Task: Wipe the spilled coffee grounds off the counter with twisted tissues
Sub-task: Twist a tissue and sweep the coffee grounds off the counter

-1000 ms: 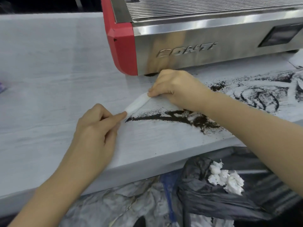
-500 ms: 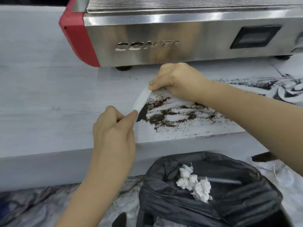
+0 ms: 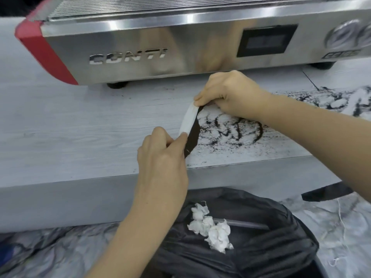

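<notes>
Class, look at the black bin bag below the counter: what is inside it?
Inside the black bin bag, several crumpled white tissues lie on top. Whatever sits beneath them, deeper in the bag, is hidden by the folds.

"CONTI" — raised metal lettering on the espresso machine (image 3: 180, 47) front panel

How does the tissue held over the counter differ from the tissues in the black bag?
The twisted tissue is stretched into a long strip between the left hand and right hand; the crumpled tissues lie loose as balled wads in the bin bag. The strip pushes dark coffee grounds; the wads look clean. Both are white.
</notes>
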Motion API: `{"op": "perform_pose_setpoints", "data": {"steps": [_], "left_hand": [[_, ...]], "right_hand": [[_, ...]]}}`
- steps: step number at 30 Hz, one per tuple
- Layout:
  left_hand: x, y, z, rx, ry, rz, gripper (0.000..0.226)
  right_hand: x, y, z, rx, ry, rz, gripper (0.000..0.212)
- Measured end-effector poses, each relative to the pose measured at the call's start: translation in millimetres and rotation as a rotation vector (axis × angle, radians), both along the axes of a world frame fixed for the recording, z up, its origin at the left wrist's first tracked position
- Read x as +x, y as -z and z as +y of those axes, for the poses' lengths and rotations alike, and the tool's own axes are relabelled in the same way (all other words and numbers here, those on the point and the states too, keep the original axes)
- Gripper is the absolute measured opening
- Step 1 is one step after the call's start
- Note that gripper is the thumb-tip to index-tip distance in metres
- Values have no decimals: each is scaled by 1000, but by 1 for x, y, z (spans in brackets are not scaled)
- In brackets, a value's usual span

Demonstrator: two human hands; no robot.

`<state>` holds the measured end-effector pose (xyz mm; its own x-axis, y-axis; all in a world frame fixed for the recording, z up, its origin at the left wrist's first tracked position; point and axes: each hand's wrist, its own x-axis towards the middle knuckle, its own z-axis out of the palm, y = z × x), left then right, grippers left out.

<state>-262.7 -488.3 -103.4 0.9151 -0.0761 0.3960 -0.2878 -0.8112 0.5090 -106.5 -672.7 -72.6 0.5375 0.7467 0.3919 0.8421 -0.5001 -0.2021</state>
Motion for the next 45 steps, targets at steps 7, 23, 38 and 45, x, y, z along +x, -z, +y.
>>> {"op": "perform_pose_setpoints", "data": {"steps": [7,23,38,45], "left_hand": [[7,-4,-28,4,65,5,32],[90,-22,-6,70,317,14,31],[133,-18,-90,125,445,38,29],[144,-19,-146,141,519,38,28]], "right_hand": [[0,1,-35,15,15,-12,32],[-8,5,-82,54,275,-145,25],[5,6,-165,-86,492,-11,37],[-3,-7,-218,-81,520,3,33]]}}
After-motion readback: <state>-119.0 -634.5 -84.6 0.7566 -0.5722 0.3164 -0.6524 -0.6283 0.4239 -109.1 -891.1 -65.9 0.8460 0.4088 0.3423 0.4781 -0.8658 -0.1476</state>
